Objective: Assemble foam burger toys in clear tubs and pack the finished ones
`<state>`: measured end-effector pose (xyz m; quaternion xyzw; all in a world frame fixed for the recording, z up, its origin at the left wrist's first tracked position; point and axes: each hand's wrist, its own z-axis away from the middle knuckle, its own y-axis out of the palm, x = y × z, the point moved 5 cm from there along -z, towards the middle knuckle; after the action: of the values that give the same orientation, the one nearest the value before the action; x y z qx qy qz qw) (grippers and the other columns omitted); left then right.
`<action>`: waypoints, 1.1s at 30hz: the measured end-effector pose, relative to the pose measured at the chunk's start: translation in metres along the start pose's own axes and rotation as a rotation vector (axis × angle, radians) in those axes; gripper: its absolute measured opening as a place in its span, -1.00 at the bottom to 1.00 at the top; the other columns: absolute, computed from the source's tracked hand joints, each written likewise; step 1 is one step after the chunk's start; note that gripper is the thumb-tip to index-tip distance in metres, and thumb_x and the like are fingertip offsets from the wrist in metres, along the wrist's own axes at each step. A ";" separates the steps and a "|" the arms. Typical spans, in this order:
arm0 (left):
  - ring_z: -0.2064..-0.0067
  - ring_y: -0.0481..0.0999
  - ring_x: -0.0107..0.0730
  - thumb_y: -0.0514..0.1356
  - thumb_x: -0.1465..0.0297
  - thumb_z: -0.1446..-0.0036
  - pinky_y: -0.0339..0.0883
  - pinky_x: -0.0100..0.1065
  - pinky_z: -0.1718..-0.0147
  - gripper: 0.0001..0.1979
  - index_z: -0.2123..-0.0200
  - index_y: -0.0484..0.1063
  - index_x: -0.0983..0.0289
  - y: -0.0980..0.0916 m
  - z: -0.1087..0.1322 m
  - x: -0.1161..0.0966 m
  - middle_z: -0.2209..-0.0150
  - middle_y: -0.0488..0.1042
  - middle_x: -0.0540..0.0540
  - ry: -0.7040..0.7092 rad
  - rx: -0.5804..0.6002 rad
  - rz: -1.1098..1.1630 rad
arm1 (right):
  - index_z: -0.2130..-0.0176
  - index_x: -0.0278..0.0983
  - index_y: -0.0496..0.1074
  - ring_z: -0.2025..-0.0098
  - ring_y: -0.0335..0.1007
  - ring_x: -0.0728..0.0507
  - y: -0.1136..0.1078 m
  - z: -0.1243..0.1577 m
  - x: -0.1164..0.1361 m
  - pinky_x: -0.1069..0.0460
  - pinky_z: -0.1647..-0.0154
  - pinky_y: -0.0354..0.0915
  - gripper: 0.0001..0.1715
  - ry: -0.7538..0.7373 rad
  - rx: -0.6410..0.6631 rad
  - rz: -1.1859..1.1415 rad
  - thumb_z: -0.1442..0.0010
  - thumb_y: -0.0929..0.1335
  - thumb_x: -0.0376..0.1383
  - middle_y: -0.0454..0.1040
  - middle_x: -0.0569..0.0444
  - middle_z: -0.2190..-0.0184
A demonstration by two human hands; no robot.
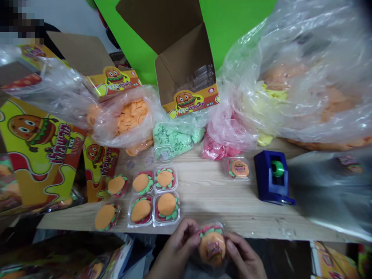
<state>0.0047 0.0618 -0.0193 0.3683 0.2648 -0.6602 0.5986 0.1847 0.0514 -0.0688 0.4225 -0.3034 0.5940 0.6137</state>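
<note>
At the table's front edge, both my hands hold a clear plastic box with a burger-shaped candy (212, 248) inside, a printed label on its top. My left hand (181, 248) grips its left side, thumb and fingers closed on the rim. On the opposite side, my right hand (245, 255) has its thumb against the box; its other fingers are partly hidden. To the left stand several clear trays with candy burgers (141, 210), orange bun on top over green and red layers. A labelled, closed candy box (238, 169) lies further back on the right.
A blue tape dispenser (271, 178) stands at right. Behind are bags of orange pieces (132, 116), green pieces (177, 135) and red pieces (223, 143). An open carton (188, 100) holds clear containers. Printed cartons (40, 151) crowd the left; a large plastic bag (308, 77) fills the back right.
</note>
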 end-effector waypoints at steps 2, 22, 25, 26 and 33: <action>0.32 0.23 -0.42 0.07 0.20 -0.06 0.12 -0.41 0.31 -0.75 0.33 0.24 0.28 -0.004 0.000 -0.003 0.41 0.22 -0.03 -0.009 -0.015 -0.011 | 0.31 -0.11 0.54 0.29 0.44 -0.13 0.001 -0.002 0.011 0.05 0.25 0.33 -0.83 -0.072 0.004 0.047 -0.08 0.34 -0.20 0.55 0.04 0.35; 0.37 0.28 -0.37 0.12 0.22 -0.09 0.11 -0.40 0.40 -0.78 0.40 0.30 0.28 0.013 0.001 -0.007 0.43 0.35 0.08 0.380 0.198 -0.811 | 0.36 -0.14 0.53 0.40 0.40 -0.09 0.034 -0.004 0.034 0.07 0.36 0.32 -0.87 -0.346 0.303 0.300 -0.06 0.36 -0.29 0.47 0.06 0.49; 0.40 0.29 -0.38 0.07 0.31 -0.12 0.10 -0.40 0.44 -0.85 0.43 0.29 0.26 0.020 -0.003 -0.002 0.45 0.36 0.07 0.403 0.214 -0.857 | 0.42 -0.16 0.52 0.45 0.39 -0.06 0.033 -0.004 0.029 0.10 0.41 0.31 -0.87 -0.350 0.280 0.303 -0.08 0.34 -0.26 0.46 0.08 0.53; 0.40 0.30 -0.37 0.05 0.33 -0.13 0.11 -0.39 0.43 -0.85 0.44 0.29 0.26 0.021 -0.004 0.000 0.45 0.37 0.08 0.415 0.217 -0.854 | 0.45 -0.17 0.51 0.45 0.39 -0.05 0.031 -0.004 0.024 0.11 0.41 0.31 -0.86 -0.332 0.267 0.296 -0.08 0.34 -0.25 0.46 0.10 0.54; 0.28 0.34 -0.31 0.00 0.34 -0.17 0.16 -0.34 0.28 -0.83 0.35 0.35 0.24 0.014 -0.013 -0.016 0.37 0.38 0.09 0.382 -0.018 -0.628 | 0.46 -0.23 0.49 0.42 0.35 -0.04 0.017 -0.014 0.013 0.10 0.35 0.27 -0.89 -0.031 0.094 -0.069 -0.03 0.39 -0.25 0.43 0.12 0.52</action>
<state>0.0211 0.0795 -0.0126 0.3801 0.4777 -0.7289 0.3097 0.1680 0.0688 -0.0613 0.4703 -0.2697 0.5795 0.6085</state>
